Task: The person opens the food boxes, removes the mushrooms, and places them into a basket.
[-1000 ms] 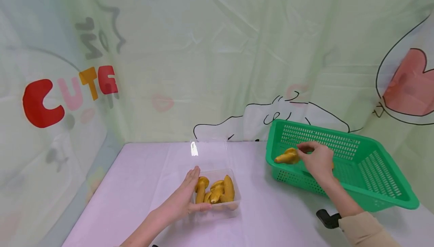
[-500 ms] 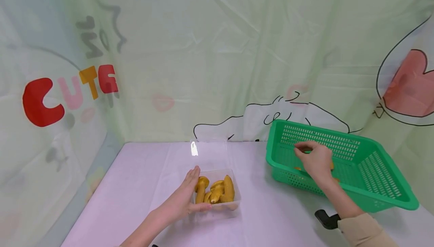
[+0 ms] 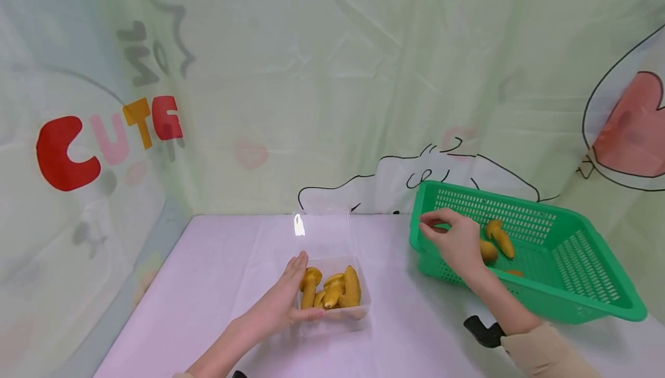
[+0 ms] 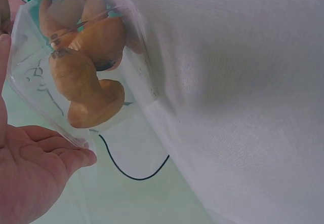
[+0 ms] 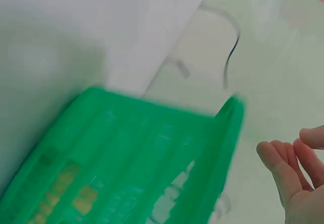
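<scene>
Shows a pale lilac tabletop [image 3: 218, 274], faintly creased; carries an open clear box [image 3: 340, 323] near the middle and, apart to the right, a green basket [image 3: 571, 303].

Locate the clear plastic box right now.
Head view, lower centre: the clear plastic box is on the table, left of the green basket, with the left hand against its left side.
</scene>
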`<control>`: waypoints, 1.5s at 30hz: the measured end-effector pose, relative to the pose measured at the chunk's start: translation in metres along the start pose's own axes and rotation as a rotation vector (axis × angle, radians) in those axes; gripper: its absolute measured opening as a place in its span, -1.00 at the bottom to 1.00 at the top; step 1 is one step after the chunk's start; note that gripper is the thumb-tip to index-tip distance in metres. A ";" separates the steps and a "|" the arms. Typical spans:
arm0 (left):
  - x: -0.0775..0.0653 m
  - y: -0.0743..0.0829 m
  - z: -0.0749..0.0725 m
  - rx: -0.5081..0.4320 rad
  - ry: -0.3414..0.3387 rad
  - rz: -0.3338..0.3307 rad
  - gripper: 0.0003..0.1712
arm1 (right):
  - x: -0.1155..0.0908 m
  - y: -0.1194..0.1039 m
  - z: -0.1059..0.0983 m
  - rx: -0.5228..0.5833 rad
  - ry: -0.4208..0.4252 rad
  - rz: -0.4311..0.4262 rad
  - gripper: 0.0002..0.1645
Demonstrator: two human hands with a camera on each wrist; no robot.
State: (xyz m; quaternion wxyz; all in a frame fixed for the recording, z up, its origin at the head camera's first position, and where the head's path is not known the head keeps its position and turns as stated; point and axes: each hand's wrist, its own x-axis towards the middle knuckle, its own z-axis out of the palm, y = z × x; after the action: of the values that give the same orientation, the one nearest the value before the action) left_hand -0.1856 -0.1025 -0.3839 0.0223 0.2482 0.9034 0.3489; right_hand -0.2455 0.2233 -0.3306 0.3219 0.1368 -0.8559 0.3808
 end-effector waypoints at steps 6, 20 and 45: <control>0.000 -0.001 0.000 -0.006 0.001 0.003 0.22 | -0.005 -0.030 0.029 0.145 -0.105 -0.069 -0.86; 0.002 -0.001 -0.002 0.008 -0.006 0.001 0.21 | -0.033 -0.058 0.081 0.371 -0.559 -0.186 -0.80; 0.000 -0.001 -0.002 -0.031 -0.005 -0.011 0.25 | -0.036 -0.065 0.111 0.161 -0.907 -0.466 -0.88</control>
State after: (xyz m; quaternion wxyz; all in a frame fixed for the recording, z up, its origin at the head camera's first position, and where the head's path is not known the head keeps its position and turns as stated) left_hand -0.1865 -0.1045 -0.3836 0.0305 0.2435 0.8993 0.3621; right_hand -0.2365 0.0966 -0.3737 -0.0167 0.4996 -0.8241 0.2663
